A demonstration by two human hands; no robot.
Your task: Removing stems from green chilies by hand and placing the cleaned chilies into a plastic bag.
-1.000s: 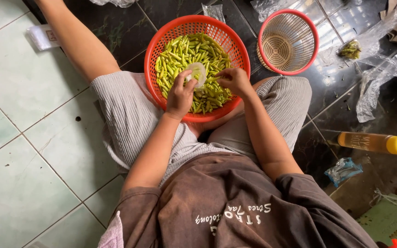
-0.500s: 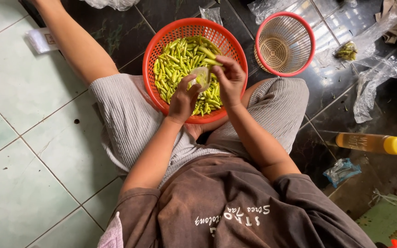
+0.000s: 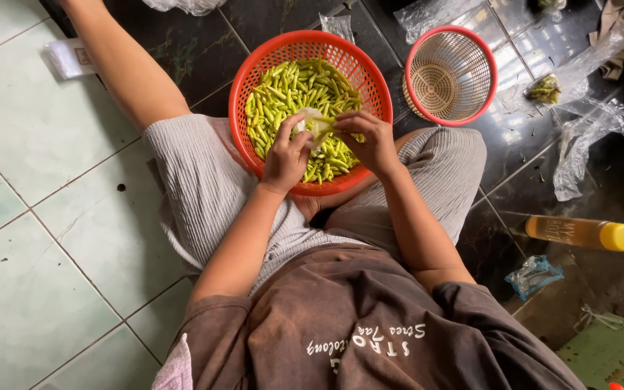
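Observation:
A round red basket [image 3: 269,58] rests against my legs, piled with small green chillies [image 3: 290,90]. My left hand [image 3: 285,155] holds a small clear plastic bag [image 3: 312,124] over the pile. My right hand [image 3: 370,141] pinches a chilli at the bag's mouth, its fingers touching the bag. Both hands hover over the near side of the basket. I sit on the floor in striped grey shorts.
An empty red-rimmed basket [image 3: 451,76] stands to the right on the dark floor. Clear plastic bags [image 3: 586,137] lie further right, one with chilli stems [image 3: 544,89]. A yellow-capped bottle [image 3: 579,232] lies on its side. Pale tiles [image 3: 30,217] stretch left, with a small white packet [image 3: 70,58].
The view has shifted a little. My hands have come closer together over the basket, and the right hand now meets the plastic bag held in the left.

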